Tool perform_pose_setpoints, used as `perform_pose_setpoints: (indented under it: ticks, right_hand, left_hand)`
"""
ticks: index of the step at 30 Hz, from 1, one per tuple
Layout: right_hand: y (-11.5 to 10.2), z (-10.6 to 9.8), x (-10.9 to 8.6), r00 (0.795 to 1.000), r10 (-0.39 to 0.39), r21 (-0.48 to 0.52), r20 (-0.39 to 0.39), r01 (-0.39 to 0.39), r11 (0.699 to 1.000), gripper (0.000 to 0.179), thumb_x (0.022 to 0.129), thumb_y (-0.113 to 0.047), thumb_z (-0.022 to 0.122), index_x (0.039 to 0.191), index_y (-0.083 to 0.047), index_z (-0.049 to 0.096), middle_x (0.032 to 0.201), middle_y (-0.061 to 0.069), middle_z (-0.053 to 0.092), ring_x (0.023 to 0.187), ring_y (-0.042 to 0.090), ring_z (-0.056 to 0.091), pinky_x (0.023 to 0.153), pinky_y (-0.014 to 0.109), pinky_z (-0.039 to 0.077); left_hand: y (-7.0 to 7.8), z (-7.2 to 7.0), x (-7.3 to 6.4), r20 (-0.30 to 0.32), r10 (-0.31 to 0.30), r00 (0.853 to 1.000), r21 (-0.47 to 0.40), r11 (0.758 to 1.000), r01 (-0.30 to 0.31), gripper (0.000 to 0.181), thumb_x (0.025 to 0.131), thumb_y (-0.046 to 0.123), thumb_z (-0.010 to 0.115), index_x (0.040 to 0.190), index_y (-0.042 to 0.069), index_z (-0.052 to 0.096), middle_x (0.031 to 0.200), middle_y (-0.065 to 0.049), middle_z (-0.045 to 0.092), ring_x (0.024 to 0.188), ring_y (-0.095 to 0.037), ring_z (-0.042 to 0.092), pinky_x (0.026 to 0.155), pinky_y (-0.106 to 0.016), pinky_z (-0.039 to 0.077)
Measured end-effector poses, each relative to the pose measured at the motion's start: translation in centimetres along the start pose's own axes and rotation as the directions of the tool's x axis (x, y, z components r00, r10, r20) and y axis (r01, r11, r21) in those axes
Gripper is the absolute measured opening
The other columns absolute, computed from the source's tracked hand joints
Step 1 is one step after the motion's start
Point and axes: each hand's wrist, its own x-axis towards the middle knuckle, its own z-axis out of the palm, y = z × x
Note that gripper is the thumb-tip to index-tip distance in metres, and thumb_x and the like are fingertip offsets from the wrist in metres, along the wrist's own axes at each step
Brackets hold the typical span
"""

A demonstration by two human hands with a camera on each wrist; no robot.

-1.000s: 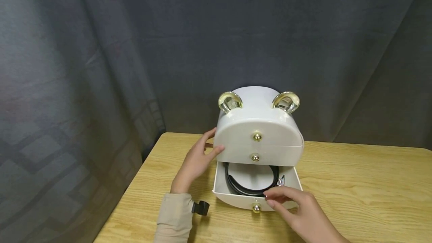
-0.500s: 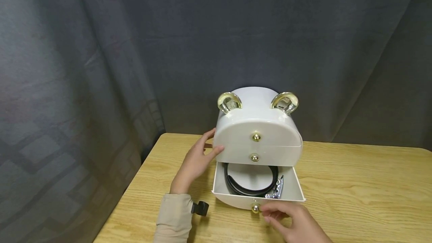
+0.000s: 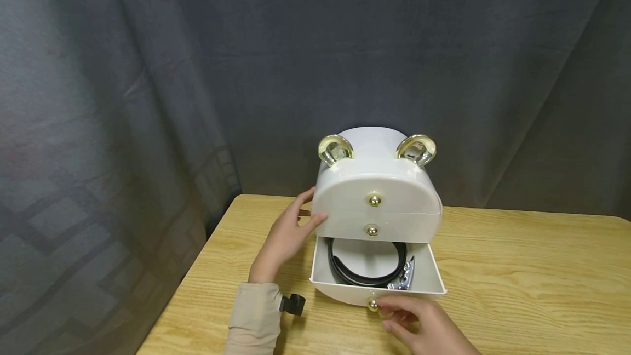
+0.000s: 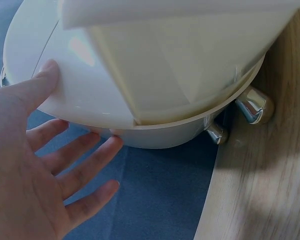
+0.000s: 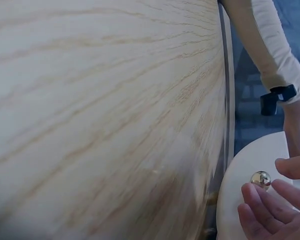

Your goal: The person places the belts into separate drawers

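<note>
A white storage box (image 3: 377, 188) with gold bear ears stands on the table, its bottom drawer (image 3: 335, 292) pulled out. Inside the drawer lies a coiled black belt (image 3: 347, 276), its silver buckle (image 3: 405, 277) at the right front. My left hand (image 3: 282, 237) rests against the box's left side, thumb on the front face; in the left wrist view its fingers (image 4: 85, 172) are spread. At the drawer's gold knob (image 3: 373, 304), my right hand (image 3: 419, 319) has its fingertips right at the right side. Its thumb stands apart from the knob in the right wrist view.
Two more gold knobs sit on the upper drawer fronts, both closed. The wooden table (image 3: 517, 284) extends to the right. A dark grey curtain (image 3: 315, 70) hangs behind it and along its left side. A black clip-like piece (image 3: 293, 304) is on the left wrist.
My right hand has left the belt buckle and moved down and left to the drawer knob. The buckle now lies uncovered in the drawer. My left hand has stayed in place.
</note>
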Motion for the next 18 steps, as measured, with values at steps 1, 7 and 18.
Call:
perform_pose_setpoints:
  ticks: [1, 7, 18]
  right_hand:
    - [0.02, 0.00, 0.04, 1.000, 0.005, 0.003, 0.005, -0.005, 1.000, 0.028, 0.088, -0.009, 0.075, 0.114, 0.002, 0.069, 0.099, 0.007, 0.070, 0.082, -0.001, 0.059, 0.065, 0.024, 0.054]
    - [0.09, 0.21, 0.23, 0.999, 0.027, 0.039, 0.025, -0.028, 0.999, 0.031, 0.090, -0.009, 0.073, 0.118, 0.002, 0.067, 0.104, 0.011, 0.070, 0.086, 0.001, 0.062, 0.068, 0.025, 0.056]
    - [0.46, 0.53, 0.70, 0.999, -0.050, 0.073, 0.014, 0.049, 0.996, 0.031, 0.090, -0.003, 0.071, 0.119, 0.004, 0.067, 0.108, 0.015, 0.070, 0.091, 0.008, 0.068, 0.074, 0.028, 0.057]
  left_hand:
    - [-0.01, 0.01, 0.00, 0.000, 0.001, 1.000, 0.000, 1.000, -0.001, 0.069, 0.090, 0.060, 0.063, 0.151, 0.037, 0.039, 0.139, 0.002, 0.054, 0.120, -0.022, 0.056, 0.095, -0.052, 0.047]
    - [-0.01, 0.05, -0.01, 0.000, 0.004, 1.000, 0.002, 1.000, -0.004, 0.069, 0.090, 0.059, 0.063, 0.150, 0.037, 0.039, 0.139, 0.002, 0.054, 0.120, -0.022, 0.056, 0.094, -0.051, 0.048]
    - [-0.18, 0.04, 0.15, 0.002, 0.005, 1.000, 0.002, 1.000, -0.005, 0.069, 0.091, 0.058, 0.063, 0.151, 0.036, 0.039, 0.139, 0.001, 0.054, 0.121, -0.025, 0.056, 0.093, -0.051, 0.048]
